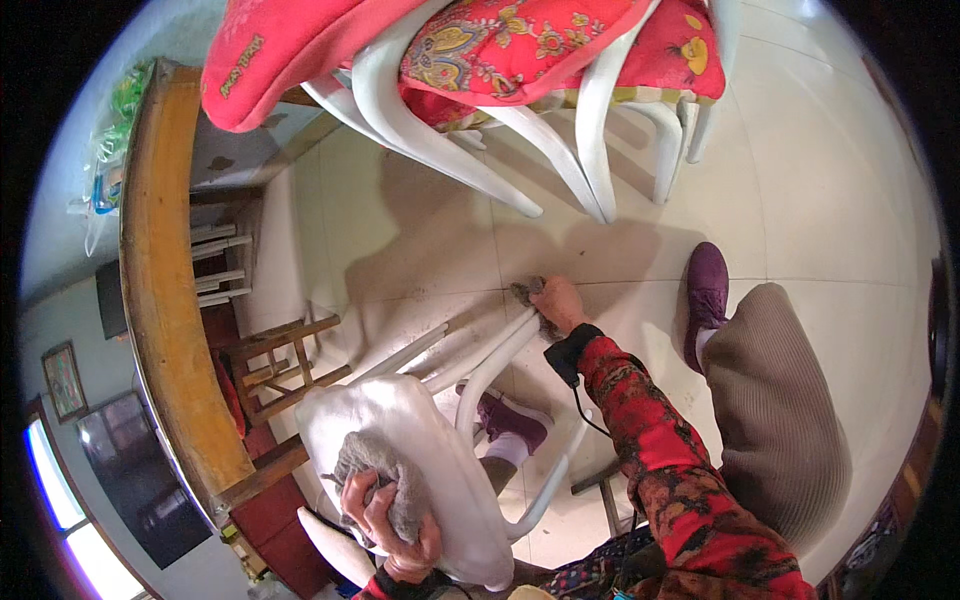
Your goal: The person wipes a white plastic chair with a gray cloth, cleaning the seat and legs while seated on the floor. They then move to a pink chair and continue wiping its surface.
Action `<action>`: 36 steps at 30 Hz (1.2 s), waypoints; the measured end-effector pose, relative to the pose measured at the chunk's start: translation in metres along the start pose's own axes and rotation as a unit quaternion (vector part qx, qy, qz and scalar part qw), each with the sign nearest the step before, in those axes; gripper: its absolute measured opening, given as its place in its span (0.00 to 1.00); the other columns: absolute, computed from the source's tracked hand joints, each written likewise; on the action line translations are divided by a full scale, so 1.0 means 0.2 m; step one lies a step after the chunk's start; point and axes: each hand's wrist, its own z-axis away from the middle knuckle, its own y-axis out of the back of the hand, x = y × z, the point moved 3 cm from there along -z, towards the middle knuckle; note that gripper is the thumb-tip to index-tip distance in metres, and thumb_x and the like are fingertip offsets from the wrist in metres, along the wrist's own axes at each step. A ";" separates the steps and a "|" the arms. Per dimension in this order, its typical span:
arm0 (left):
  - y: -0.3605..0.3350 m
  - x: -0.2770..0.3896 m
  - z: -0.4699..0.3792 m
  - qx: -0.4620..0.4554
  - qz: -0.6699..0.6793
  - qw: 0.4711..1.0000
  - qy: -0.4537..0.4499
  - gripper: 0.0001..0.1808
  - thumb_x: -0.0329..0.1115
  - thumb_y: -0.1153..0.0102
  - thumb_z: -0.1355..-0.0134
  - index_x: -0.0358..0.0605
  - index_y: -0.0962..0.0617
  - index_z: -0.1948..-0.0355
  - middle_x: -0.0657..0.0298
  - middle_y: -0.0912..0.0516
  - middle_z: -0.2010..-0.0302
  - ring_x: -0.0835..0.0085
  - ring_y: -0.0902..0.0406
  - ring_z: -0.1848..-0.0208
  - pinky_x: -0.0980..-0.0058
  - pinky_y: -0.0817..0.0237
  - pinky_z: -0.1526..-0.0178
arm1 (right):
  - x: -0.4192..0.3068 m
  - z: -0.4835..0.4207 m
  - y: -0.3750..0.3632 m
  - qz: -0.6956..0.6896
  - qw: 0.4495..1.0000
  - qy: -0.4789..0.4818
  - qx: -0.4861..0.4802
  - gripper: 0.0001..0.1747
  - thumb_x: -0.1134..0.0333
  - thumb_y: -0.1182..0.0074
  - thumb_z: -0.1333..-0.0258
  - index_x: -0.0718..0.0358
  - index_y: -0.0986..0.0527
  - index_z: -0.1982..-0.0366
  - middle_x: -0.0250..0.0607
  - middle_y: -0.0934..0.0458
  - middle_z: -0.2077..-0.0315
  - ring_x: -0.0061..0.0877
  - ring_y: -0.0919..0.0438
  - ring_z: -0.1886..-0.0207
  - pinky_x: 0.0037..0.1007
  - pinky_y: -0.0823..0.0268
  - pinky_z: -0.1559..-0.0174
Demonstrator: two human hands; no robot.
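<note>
A white plastic chair point(442, 469) lies tipped in front of me, its legs pointing away over the tiled floor. My left hand point(397, 529) presses a bunched grey cloth point(405, 465) against the chair's broad white panel, fingers curled over it. At the far end of one chair leg point(495, 349), my right hand point(560, 304) grips another grey cloth point(525, 289), which shows on both sides of the fist. The fist hides the tip of that leg. Whether the two cloths are joined cannot be seen.
White chairs point(592, 142) with red padded covers point(480, 52) stand ahead. On the left is a wooden table point(161, 285) with a wooden stool point(289, 367) beside it. My purple shoes point(706, 281) are on the beige tiles, one behind the chair legs. A black cord point(589, 416) hangs from my right sleeve.
</note>
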 end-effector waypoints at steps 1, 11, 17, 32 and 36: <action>0.00 0.00 0.00 -0.003 -0.001 1.000 0.000 0.25 0.32 0.43 0.58 0.44 0.27 0.53 0.47 0.30 0.45 0.45 0.33 0.42 0.42 0.46 0.36 | 0.06 -0.01 -0.02 0.002 1.000 -0.011 0.024 0.22 0.56 0.36 0.50 0.70 0.19 0.62 0.63 0.18 0.67 0.54 0.18 0.58 0.48 0.27 0.53; -0.01 0.01 -0.01 0.015 -0.004 1.000 -0.005 0.26 0.39 0.43 0.56 0.43 0.26 0.54 0.47 0.29 0.46 0.47 0.33 0.43 0.43 0.45 0.37 | -0.18 0.40 0.08 -0.090 0.988 0.038 0.121 0.18 0.62 0.41 0.45 0.68 0.25 0.58 0.60 0.22 0.59 0.55 0.22 0.53 0.51 0.29 0.53; -0.01 0.00 0.00 0.019 -0.006 1.000 0.007 0.25 0.38 0.43 0.57 0.43 0.26 0.55 0.47 0.30 0.46 0.47 0.33 0.43 0.43 0.45 0.37 | -0.12 0.37 0.08 -0.106 0.987 0.050 0.110 0.20 0.63 0.40 0.47 0.63 0.27 0.53 0.56 0.21 0.58 0.56 0.22 0.55 0.50 0.29 0.52; -0.01 0.00 -0.01 0.005 0.005 1.000 -0.004 0.27 0.38 0.42 0.56 0.45 0.26 0.51 0.48 0.30 0.44 0.46 0.33 0.41 0.42 0.47 0.36 | -0.60 0.48 0.34 -0.023 0.976 0.207 0.055 0.18 0.56 0.37 0.47 0.62 0.19 0.60 0.51 0.17 0.62 0.50 0.19 0.59 0.45 0.25 0.58; -0.01 0.01 -0.02 0.006 0.013 1.000 -0.010 0.27 0.37 0.41 0.55 0.45 0.26 0.50 0.48 0.30 0.44 0.45 0.34 0.40 0.42 0.47 0.36 | -1.01 0.70 0.51 -0.083 0.912 0.401 -0.007 0.17 0.58 0.36 0.49 0.61 0.19 0.60 0.40 0.20 0.58 0.42 0.23 0.54 0.41 0.29 0.52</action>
